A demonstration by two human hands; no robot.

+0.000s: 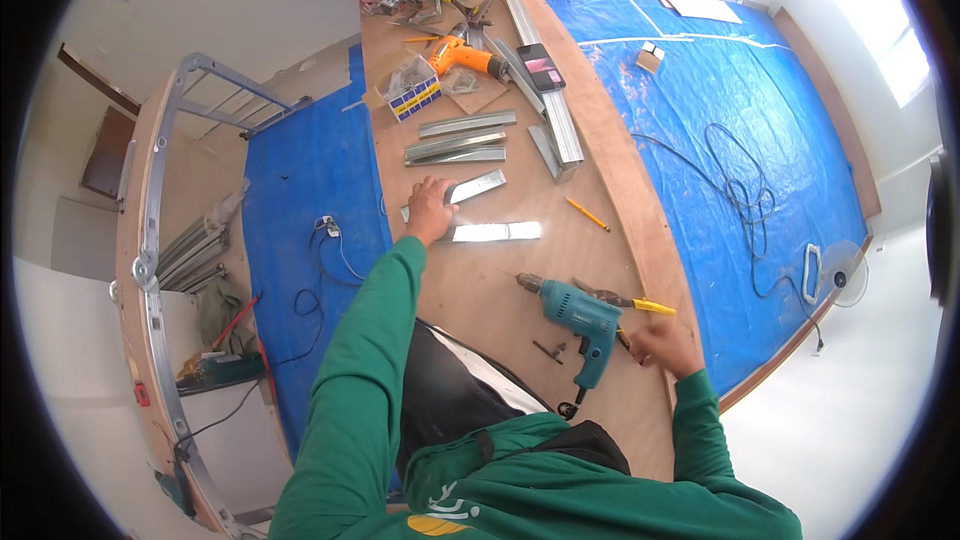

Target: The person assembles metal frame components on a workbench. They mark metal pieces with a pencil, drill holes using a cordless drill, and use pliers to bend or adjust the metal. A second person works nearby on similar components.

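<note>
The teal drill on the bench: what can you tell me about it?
The teal drill lies on its side on the wooden bench. Its housing looks plastic; the dark, metal-looking chuck points away and leftward, while the handle, with a black lower end, runs toward the person. A yellow-handled tool lies close on its right; whether they touch is unclear. Neither hand holds it.

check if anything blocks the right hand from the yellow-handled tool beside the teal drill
Nothing visible does. The right hand is right at the yellow-handled tool; whether they touch is hard to tell. The teal drill lies left of the hand, not blocking it.
</note>
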